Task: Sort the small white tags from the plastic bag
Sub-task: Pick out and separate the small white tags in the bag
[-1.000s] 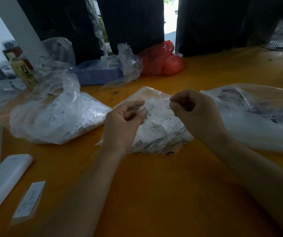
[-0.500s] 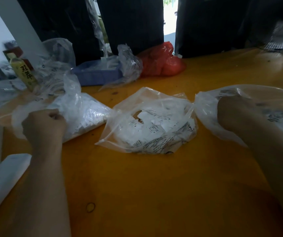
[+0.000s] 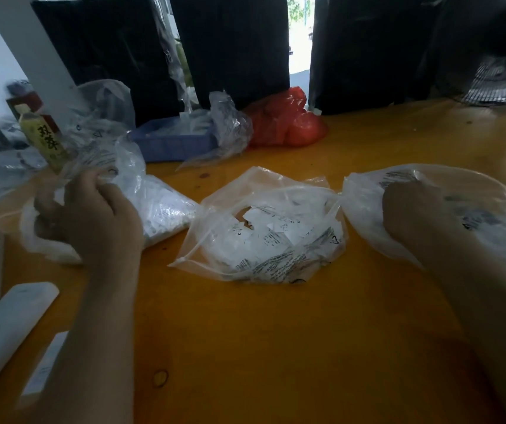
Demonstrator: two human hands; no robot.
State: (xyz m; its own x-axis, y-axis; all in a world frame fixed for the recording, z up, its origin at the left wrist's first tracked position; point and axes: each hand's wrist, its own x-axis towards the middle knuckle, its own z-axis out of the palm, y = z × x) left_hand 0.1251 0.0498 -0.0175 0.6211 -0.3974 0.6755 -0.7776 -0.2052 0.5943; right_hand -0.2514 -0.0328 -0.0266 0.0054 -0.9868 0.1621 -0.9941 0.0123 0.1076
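Observation:
Three clear plastic bags of small white tags lie on the orange table. The middle bag [image 3: 264, 240] lies open between my hands, its printed tags [image 3: 276, 231] showing. My left hand [image 3: 92, 215] is at the mouth of the left bag [image 3: 159, 209]. Its fingers are curled behind the film and the thumb lies on top, gripping the plastic. My right hand [image 3: 407, 209] is pushed inside the right bag [image 3: 475, 191]; its fingers are hidden, so I cannot tell whether it holds a tag.
A white remote [image 3: 3, 332] and a small white label [image 3: 46, 362] lie at the front left. Behind the bags stand a blue tray [image 3: 172, 142], a red bag [image 3: 285, 123], crumpled clear plastic and a yellow bottle [image 3: 46, 142]. A fan [image 3: 502, 84] is at the far right.
A second ago both hands pinched at the middle bag. They then parted, the left to the left bag, the right into the right bag. Since half a second ago the left hand has gone further in.

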